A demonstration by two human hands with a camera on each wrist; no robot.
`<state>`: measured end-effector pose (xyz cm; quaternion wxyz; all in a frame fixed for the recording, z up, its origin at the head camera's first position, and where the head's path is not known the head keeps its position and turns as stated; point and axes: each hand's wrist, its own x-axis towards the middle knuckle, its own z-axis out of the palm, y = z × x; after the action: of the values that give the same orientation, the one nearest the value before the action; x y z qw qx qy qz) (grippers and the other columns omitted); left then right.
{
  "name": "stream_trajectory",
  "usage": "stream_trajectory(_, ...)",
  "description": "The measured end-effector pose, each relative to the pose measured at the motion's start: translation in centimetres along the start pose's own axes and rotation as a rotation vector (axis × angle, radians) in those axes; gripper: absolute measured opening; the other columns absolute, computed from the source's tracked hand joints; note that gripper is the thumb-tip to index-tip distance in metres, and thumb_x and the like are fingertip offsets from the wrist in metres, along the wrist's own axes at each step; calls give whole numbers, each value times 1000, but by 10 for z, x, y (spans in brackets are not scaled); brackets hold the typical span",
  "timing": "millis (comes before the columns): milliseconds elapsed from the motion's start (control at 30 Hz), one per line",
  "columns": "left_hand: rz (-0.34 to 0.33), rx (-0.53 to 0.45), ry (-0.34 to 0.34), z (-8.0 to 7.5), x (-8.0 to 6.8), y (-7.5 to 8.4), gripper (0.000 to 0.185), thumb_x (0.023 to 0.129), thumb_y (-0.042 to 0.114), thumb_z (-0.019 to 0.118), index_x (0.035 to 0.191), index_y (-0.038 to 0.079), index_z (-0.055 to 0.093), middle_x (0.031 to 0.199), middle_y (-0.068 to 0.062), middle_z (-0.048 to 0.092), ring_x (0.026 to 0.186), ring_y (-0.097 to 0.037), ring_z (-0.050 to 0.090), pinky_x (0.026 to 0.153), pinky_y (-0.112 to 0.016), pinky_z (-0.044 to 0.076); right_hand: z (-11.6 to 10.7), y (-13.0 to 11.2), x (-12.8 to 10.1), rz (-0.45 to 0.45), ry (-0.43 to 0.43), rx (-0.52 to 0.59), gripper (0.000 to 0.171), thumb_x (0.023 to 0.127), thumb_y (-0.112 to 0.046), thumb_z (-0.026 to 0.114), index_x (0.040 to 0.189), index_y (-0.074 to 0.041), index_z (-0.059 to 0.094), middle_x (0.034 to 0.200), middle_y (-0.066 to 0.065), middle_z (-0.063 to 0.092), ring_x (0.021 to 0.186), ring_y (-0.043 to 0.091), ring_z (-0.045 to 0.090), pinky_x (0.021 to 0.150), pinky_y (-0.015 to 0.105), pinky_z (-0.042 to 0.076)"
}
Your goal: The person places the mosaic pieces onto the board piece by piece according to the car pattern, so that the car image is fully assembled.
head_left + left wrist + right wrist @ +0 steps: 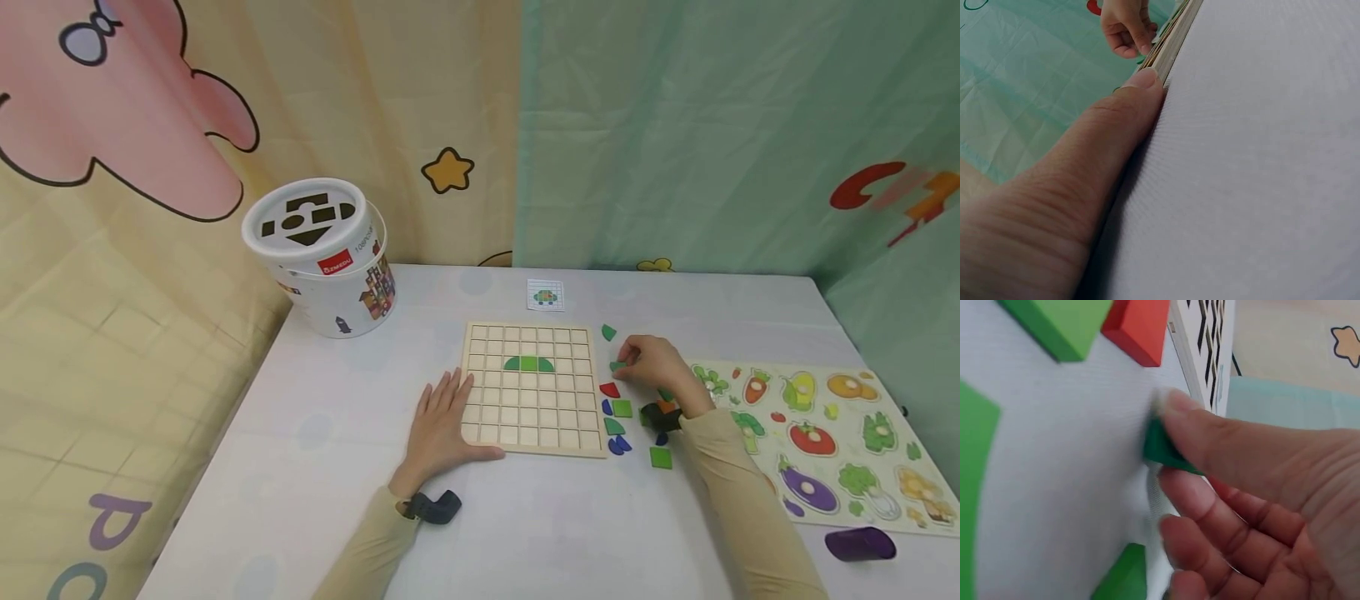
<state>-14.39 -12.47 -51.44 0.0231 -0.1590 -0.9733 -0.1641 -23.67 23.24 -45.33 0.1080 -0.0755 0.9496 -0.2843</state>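
Note:
A wooden grid board (528, 418) lies on the white table. On it a light green square (528, 364) sits between two dark green quarter-round pieces, forming a dome shape. My left hand (438, 429) rests at the board's lower left corner, fingers spread along the left side and thumb against the near edge; the thumb (1107, 134) shows close up in the left wrist view. Right of the board, my right hand (658, 367) pinches a dark green quarter-round block (1163, 447) between thumb and fingers, close over the table.
Loose pieces lie right of the board, among them a red piece (610, 390) and a green square (661, 457). A small pattern card (545, 295) lies behind the board. A white bucket (322, 292) stands back left. A vegetable puzzle board (840, 425) and purple cylinder (860, 544) are at right.

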Motion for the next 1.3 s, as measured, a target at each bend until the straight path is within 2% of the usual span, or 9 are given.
stream_trajectory(200, 4, 2, 3, 1, 0, 0, 126, 59, 82, 63, 152, 9, 19, 157, -11, 12, 143, -25, 4, 114, -43, 0, 5, 2, -3, -26, 73, 40, 17, 83, -14, 74, 84, -4, 60, 72, 6, 54, 65, 23, 48, 56, 31, 40)
stream_trajectory(300, 5, 8, 2, 1, 0, -1, 126, 59, 83, 62, 152, 9, 19, 157, -11, 12, 143, -24, 4, 114, -43, 0, 6, -2, -5, -74, 112, 50, 15, 86, -11, 70, 92, 0, 63, 73, 6, 54, 64, 22, 47, 55, 31, 39)
stream_trajectory(500, 5, -1, 9, 1, 0, -1, 126, 59, 82, 63, 152, 9, 19, 157, -11, 12, 143, -24, 3, 114, -43, -1, 11, -22, -10, -185, 141, 59, 22, 91, -9, 63, 108, 5, 65, 78, 7, 56, 65, 21, 47, 54, 32, 38)
stream_trajectory(667, 11, -8, 17, 1, 0, 0, 126, 59, 81, 64, 152, 9, 20, 157, -12, 13, 143, -25, 5, 114, -44, 0, 18, -39, -14, -234, 121, 115, 17, 90, -11, 65, 103, 1, 65, 76, 5, 58, 57, 18, 47, 48, 32, 38)
stream_trajectory(800, 8, -9, 14, 1, 0, 0, 125, 59, 81, 64, 152, 9, 20, 157, -11, 13, 143, -25, 5, 114, -43, -1, 24, -50, -14, -234, 100, 151, 14, 86, -12, 71, 96, -3, 66, 72, 2, 60, 52, 16, 48, 44, 31, 40)
stream_trajectory(933, 6, -4, 11, 0, 0, 0, 125, 59, 81, 64, 152, 9, 21, 157, -12, 13, 143, -25, 5, 114, -44, 0, 31, -57, -11, -231, 73, 174, 12, 82, -12, 75, 88, -6, 66, 72, 0, 60, 55, 15, 51, 49, 30, 43)
stream_trajectory(1067, 0, 6, -1, 1, -1, 0, 125, 59, 82, 63, 152, 9, 20, 157, -11, 12, 143, -24, 4, 114, -43, -1, 40, -66, -6, -278, 72, 188, 12, 80, -13, 78, 82, -8, 67, 71, -2, 59, 62, 15, 52, 56, 31, 44)
stream_trajectory(1200, -3, 3, -2, 0, -1, 0, 125, 59, 82, 62, 152, 10, 20, 157, -11, 12, 143, -24, 4, 114, -42, -1, 49, -76, 1, -321, 74, 219, 12, 78, -15, 80, 80, -10, 68, 70, -4, 59, 62, 15, 53, 56, 31, 44)
stream_trajectory(1300, 0, 2, -3, 0, 0, 0, 126, 60, 83, 61, 152, 10, 19, 157, -10, 11, 143, -24, 3, 114, -43, -1, 58, -85, 6, -318, 73, 246, 13, 76, -17, 81, 79, -11, 70, 69, -6, 61, 61, 13, 54, 55, 30, 44)
